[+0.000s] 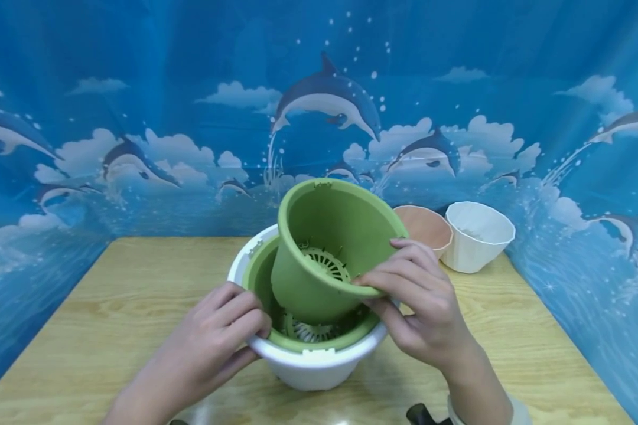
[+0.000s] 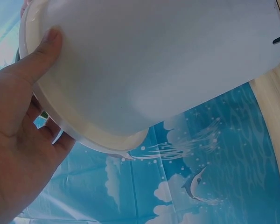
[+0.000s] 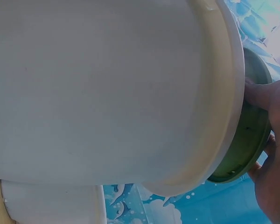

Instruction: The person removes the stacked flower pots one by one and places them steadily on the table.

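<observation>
In the head view a green plastic flowerpot [image 1: 308,289] with a slotted bottom leans tilted inside a stack. Around its lower part is a second green pot [image 1: 335,342], nested in a white pot [image 1: 313,375] on the table. My right hand [image 1: 425,301] holds the tilted pot by its right rim, thumb below and fingers over the edge. On the left side of the stack my left hand [image 1: 212,336] grips the rim, and in the left wrist view its thumb lies on the outer wall of the white pot [image 2: 154,60].
Behind the stack, at the back right of the wooden table [image 1: 149,307], stand a pinkish pot [image 1: 427,227] and a white faceted pot [image 1: 468,254]. A dark object [image 1: 420,415] shows at the front edge. A dolphin-printed curtain [image 1: 191,53] encloses the back and sides.
</observation>
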Demonstrator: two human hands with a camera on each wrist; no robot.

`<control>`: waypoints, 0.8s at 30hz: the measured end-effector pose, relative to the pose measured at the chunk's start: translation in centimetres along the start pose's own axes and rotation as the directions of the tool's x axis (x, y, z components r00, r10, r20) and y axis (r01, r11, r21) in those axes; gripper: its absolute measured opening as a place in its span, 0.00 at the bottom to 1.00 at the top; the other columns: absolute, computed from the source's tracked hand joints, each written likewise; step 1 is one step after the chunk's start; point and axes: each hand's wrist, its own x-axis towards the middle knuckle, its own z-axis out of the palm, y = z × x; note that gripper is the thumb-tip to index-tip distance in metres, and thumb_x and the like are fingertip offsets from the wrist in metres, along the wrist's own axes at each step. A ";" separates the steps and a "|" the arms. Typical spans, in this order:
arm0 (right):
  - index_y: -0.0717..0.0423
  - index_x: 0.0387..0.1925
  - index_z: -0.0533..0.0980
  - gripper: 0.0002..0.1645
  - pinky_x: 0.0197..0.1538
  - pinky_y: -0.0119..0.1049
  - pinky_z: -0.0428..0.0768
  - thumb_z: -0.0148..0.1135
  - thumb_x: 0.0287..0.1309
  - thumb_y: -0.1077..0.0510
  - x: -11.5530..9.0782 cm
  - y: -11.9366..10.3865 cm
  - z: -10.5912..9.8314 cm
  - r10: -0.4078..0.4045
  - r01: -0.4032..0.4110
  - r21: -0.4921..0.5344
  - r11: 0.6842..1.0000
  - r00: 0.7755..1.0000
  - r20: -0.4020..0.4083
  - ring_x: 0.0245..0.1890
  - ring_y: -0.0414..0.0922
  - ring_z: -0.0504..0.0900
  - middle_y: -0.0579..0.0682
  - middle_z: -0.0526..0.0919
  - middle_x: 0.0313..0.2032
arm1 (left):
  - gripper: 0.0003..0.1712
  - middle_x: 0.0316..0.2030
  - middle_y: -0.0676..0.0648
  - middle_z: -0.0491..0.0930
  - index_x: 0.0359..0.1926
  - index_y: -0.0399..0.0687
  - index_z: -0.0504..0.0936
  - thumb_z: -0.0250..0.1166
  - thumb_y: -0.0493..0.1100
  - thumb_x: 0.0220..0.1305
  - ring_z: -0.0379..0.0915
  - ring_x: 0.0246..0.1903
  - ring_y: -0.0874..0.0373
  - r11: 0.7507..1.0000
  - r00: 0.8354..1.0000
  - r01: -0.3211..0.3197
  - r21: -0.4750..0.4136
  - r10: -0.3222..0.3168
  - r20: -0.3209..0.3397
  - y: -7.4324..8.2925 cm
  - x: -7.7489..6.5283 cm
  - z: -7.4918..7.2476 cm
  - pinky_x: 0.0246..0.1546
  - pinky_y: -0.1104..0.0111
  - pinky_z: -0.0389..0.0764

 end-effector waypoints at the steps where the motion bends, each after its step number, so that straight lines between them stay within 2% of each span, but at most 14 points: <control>1: 0.58 0.33 0.85 0.13 0.65 0.45 0.69 0.62 0.66 0.54 0.0 0.0 0.0 -0.001 0.001 0.003 1.000 1.000 -0.005 0.36 0.49 0.78 0.49 0.86 0.30 | 0.12 0.41 0.62 0.75 0.38 0.59 0.77 0.72 0.48 0.55 0.69 0.46 0.62 1.000 1.000 -0.005 0.002 0.005 -0.005 0.0 0.0 0.0 0.44 0.64 0.78; 12: 0.60 0.31 0.84 0.14 0.64 0.45 0.70 0.62 0.66 0.54 0.3 0.0 -0.1 -0.017 0.017 0.004 1.000 0.999 -0.040 0.35 0.49 0.77 0.50 0.85 0.29 | 0.11 0.40 0.61 0.75 0.36 0.57 0.77 0.70 0.49 0.53 0.69 0.44 0.61 0.997 0.995 -0.064 0.035 0.066 -0.075 -0.1 0.2 0.1 0.44 0.67 0.77; 21: 0.61 0.29 0.84 0.15 0.64 0.46 0.70 0.62 0.66 0.54 0.2 -0.1 -0.2 -0.010 0.009 -0.011 1.000 0.997 -0.081 0.35 0.49 0.76 0.51 0.85 0.29 | 0.13 0.40 0.61 0.75 0.37 0.58 0.77 0.72 0.48 0.53 0.69 0.45 0.61 0.999 0.999 -0.031 0.014 0.031 -0.030 0.0 0.1 0.1 0.44 0.64 0.78; 24: 0.62 0.29 0.84 0.15 0.63 0.46 0.71 0.62 0.66 0.54 0.3 -0.1 -0.2 -0.007 0.006 -0.013 1.000 0.996 -0.092 0.34 0.49 0.76 0.52 0.85 0.29 | 0.12 0.40 0.60 0.75 0.37 0.57 0.77 0.71 0.48 0.53 0.69 0.44 0.61 0.999 0.998 -0.042 0.025 0.043 -0.041 0.0 0.2 0.1 0.43 0.64 0.78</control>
